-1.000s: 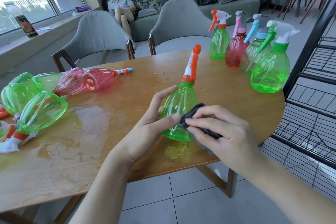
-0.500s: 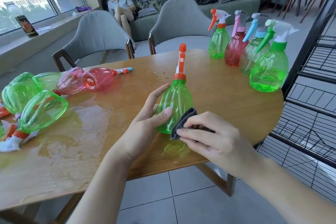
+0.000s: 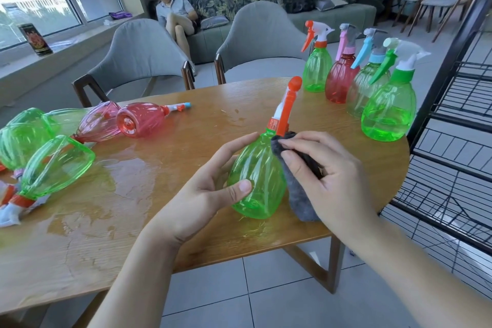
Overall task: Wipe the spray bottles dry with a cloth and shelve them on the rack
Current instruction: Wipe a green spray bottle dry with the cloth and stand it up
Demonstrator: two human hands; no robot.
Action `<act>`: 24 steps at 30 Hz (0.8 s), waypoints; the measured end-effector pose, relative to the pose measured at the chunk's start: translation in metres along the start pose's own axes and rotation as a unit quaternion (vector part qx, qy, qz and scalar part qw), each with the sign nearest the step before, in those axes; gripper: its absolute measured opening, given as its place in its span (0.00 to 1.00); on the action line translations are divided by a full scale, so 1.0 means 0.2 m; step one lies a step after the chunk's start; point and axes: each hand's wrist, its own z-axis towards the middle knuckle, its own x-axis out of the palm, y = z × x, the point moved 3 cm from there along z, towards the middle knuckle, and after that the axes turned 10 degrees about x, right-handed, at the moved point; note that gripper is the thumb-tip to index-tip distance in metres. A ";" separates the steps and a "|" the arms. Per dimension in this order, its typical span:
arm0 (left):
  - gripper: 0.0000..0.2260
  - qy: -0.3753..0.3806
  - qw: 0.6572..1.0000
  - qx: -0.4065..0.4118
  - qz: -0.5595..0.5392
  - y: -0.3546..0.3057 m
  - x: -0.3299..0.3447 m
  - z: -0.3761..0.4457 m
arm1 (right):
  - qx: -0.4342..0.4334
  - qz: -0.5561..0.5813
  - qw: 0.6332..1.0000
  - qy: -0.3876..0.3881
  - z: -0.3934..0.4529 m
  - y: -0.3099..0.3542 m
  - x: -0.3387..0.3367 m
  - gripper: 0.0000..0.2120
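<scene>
Now our left hand (image 3: 210, 194) grasps the green bottle (image 3: 257, 181), tilted above the bench (image 3: 165, 221) edge, and our right hand (image 3: 327, 178) pinches the grey cloth (image 3: 299, 194), which has climbed from the belly to the neck under the orange trigger. We judge this one nearly dry. The rack (image 3: 458, 120) stands right of the bottle.
</scene>
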 end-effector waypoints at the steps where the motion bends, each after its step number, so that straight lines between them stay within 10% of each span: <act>1: 0.29 -0.002 1.000 -0.003 -0.002 0.00 -0.01 0.00 | 0.000 -0.005 1.000 0.004 -0.01 -0.01 0.00 0.09; 24: 0.17 -0.117 0.993 0.017 0.011 0.00 0.03 0.04 | -0.176 -0.069 0.976 0.109 -0.16 0.03 0.11 0.07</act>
